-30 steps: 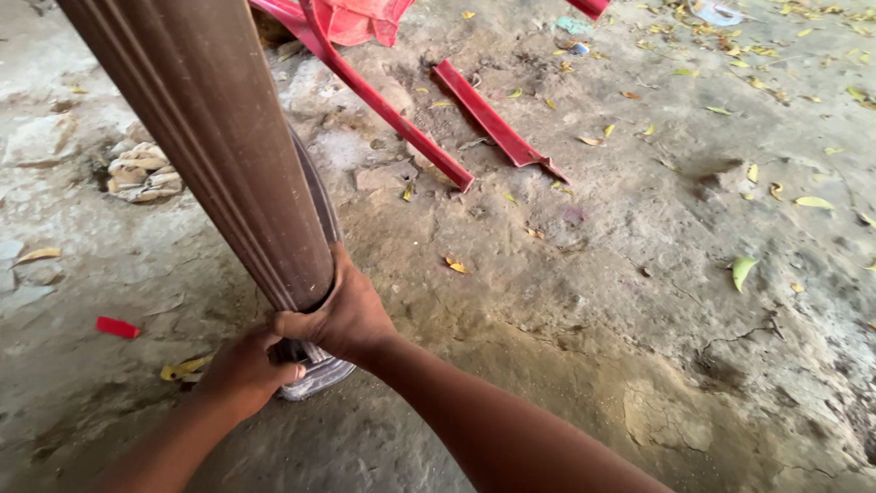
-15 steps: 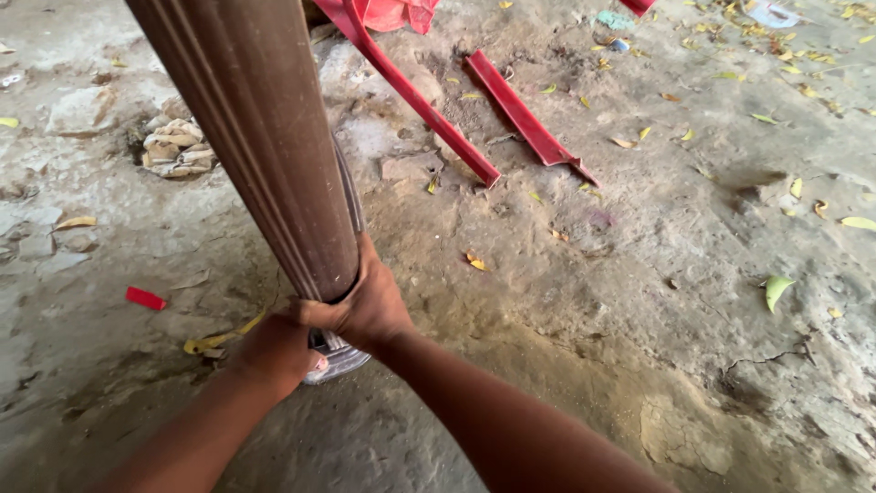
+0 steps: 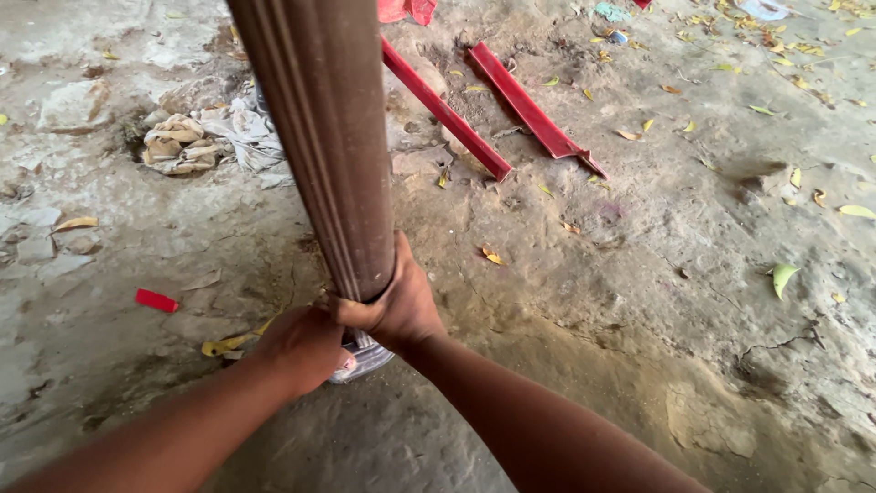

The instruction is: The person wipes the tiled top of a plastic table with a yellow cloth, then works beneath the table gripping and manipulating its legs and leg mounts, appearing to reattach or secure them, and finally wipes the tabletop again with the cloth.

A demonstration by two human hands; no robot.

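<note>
Cracked, dusty concrete floor [image 3: 639, 274]; both hands, left [image 3: 301, 345] and right [image 3: 394, 306], grip clenched around a ribbed brown metal pole [image 3: 324, 137]

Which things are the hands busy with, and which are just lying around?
In use:
brown ribbed pole
left hand, gripping its base
right hand, gripping its base

Lying about:
red metal bars
crumpled rags
small red piece
fallen leaves

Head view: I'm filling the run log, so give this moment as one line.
left hand: grips pole base | right hand: wraps ribbed brown pole | pole: upright on dirt ground | nearby: red metal bars
</note>
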